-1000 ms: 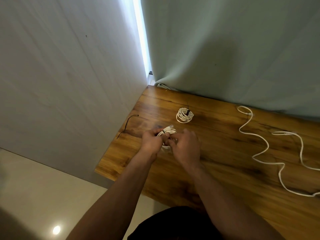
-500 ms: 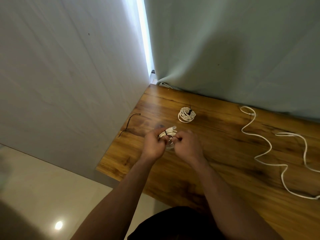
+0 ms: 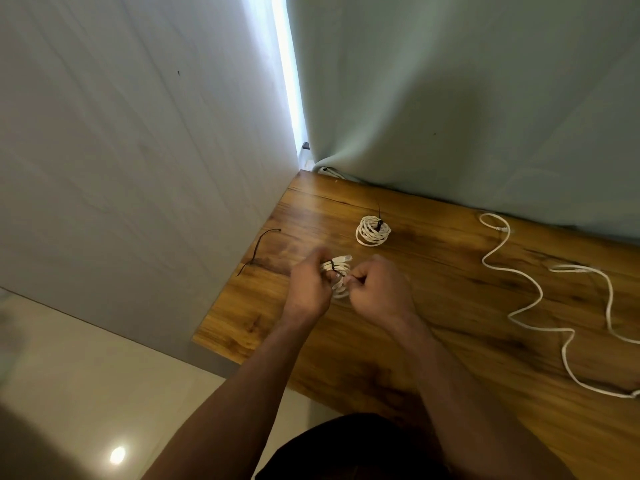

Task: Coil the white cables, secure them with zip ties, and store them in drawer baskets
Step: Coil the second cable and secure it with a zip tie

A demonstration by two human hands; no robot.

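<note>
Drawn apart slightly, frame centre: left hand [image 3: 306,289] clutching coiled cable [image 3: 341,271], right hand [image 3: 379,289] seemingly pinching zip tie [image 3: 333,265], cinching.

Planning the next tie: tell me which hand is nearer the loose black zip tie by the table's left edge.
Left. The left hand sits just right of the zip tie; the right hand lies farther right, beyond the held coil.

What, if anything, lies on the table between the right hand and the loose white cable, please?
Nothing visible: only bare table separates the right hand from the loose cable. The tied coil lies farther back.
</note>
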